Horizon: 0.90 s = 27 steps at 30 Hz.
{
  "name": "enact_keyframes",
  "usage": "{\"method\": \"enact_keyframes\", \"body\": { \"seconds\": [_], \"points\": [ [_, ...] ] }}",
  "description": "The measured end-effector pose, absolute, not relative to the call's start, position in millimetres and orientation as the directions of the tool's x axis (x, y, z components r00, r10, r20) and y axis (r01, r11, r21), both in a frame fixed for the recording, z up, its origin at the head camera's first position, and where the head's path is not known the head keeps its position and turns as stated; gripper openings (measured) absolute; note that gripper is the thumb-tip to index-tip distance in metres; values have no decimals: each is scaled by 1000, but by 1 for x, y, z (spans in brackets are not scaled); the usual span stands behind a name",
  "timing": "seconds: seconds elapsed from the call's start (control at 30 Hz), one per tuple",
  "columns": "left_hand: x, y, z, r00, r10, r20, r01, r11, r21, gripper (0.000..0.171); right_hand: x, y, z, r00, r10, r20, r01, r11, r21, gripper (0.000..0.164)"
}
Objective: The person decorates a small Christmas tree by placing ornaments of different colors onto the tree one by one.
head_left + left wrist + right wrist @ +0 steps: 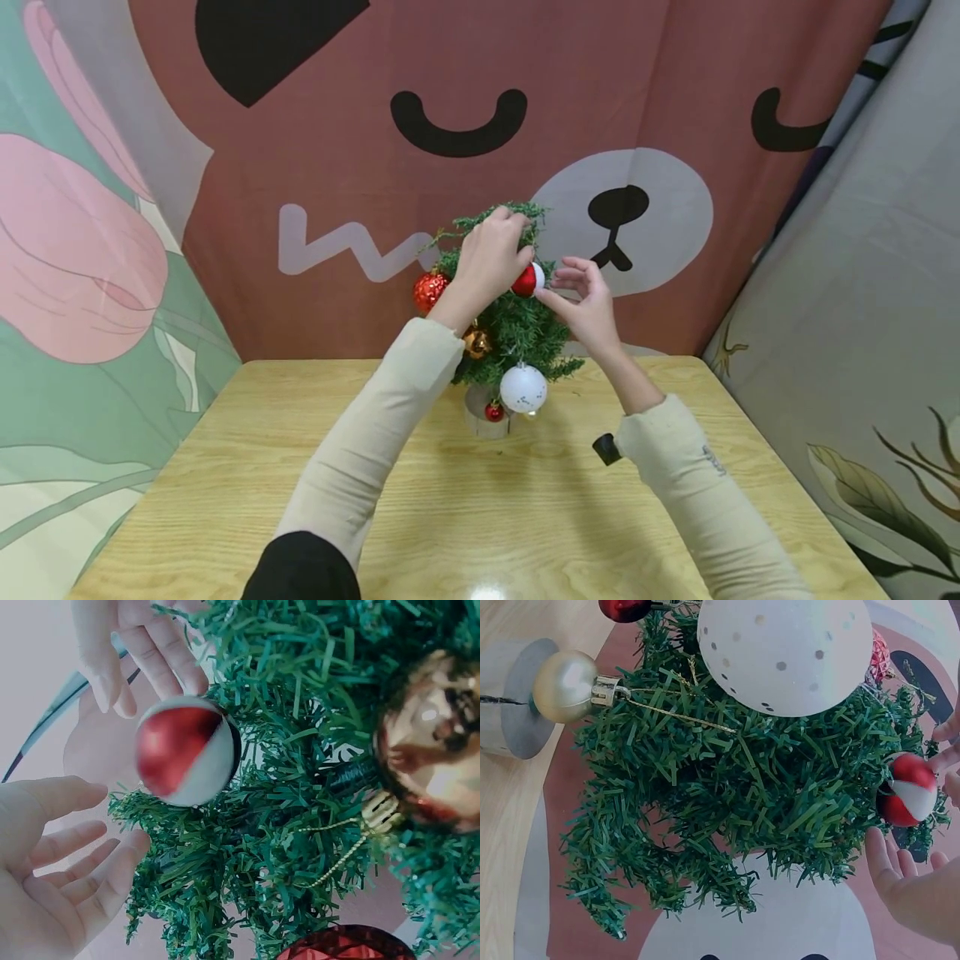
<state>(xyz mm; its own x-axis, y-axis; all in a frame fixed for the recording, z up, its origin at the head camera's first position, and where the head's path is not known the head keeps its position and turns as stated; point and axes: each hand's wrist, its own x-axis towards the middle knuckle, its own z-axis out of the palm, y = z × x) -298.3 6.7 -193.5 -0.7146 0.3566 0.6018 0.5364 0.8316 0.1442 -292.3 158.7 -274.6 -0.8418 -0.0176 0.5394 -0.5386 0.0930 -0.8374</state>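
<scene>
A red-and-white Christmas bauble [528,280] hangs at the upper front of a small artificial Christmas tree [521,325]. My left hand [491,254] is above and left of it, fingers loosely bent; in the left wrist view, a gap separates this left hand [67,870] from the bauble [187,750]. On the other side is my right hand [588,304], its fingers spread and relaxed. In the right wrist view, the right hand [919,892] lies just beside the bauble [907,791], not gripping it. The bauble's hanging loop is hidden.
Lower on the tree hang a large white bauble [523,389], a gold one [477,342], a small red one [494,412] and a pale gold one [566,686]. A red glittery bauble [431,292] hangs left. The grey base [487,427] stands on a wooden table [480,508] before a printed curtain [337,167].
</scene>
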Motion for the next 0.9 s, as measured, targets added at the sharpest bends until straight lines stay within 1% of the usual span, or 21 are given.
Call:
{"method": "enact_keyframes", "body": {
  "seconds": [0.13,0.37,0.53,0.7,0.9],
  "points": [
    [-295,3,-196,-700,351,622,557,813,168,27,-290,159,-275,-837,-13,547,-545,106,-832,51],
    [-284,-9,-204,-667,313,676,571,797,195,20,-287,163,-278,-834,-8,552,-550,109,-828,39],
    [-274,-17,-216,-638,319,701,612,762,210,20,-280,167,-279,-804,-14,595,-590,145,-794,36],
    [-263,-23,-230,-635,309,708,624,746,233,19,-263,169,-278,-773,-35,634,-624,223,-749,33],
    [-248,-29,-247,-619,304,724,660,700,271,19,-238,170,-276,-736,-45,675,-663,247,-707,31]
  ]
}}
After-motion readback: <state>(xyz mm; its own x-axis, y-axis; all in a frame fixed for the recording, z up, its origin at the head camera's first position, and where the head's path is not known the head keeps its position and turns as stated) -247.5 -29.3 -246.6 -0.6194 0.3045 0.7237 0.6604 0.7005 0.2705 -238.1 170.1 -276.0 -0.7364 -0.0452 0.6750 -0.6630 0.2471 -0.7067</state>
